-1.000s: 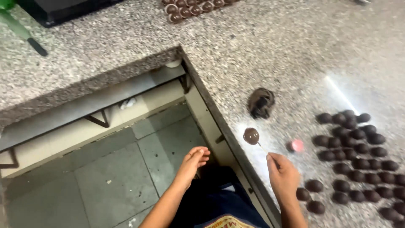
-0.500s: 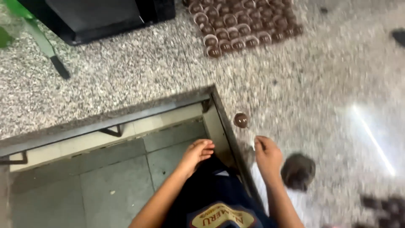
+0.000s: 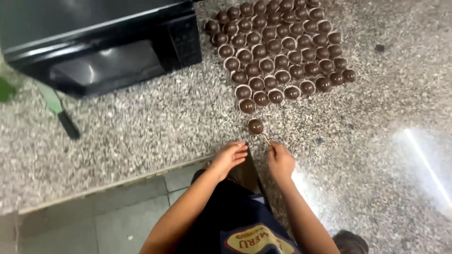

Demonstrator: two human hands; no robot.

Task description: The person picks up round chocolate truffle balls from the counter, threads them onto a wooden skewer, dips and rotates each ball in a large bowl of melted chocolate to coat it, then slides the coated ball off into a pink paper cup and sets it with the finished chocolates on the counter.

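Note:
My right hand (image 3: 280, 162) pinches a thin stick with a dark chocolate-coated ball (image 3: 255, 126) on its tip, held just above the speckled granite counter (image 3: 141, 122). The ball hangs close below the nearest row of a large cluster of chocolate-coated balls (image 3: 282, 51), several of them in small white cups. My left hand (image 3: 229, 157) rests on the counter's front edge with fingers loosely spread and nothing in it.
A black microwave oven (image 3: 103, 42) stands at the back left. A green-handled tool with a black end (image 3: 59, 110) lies left of it. Grey floor tiles (image 3: 94, 221) show below the counter edge. A dark object (image 3: 351, 242) sits at the bottom right.
The view has swung toward the cluster by the oven. My right hand has carried the ball on its stick up to that cluster. My left hand rose from beside my body to the counter edge.

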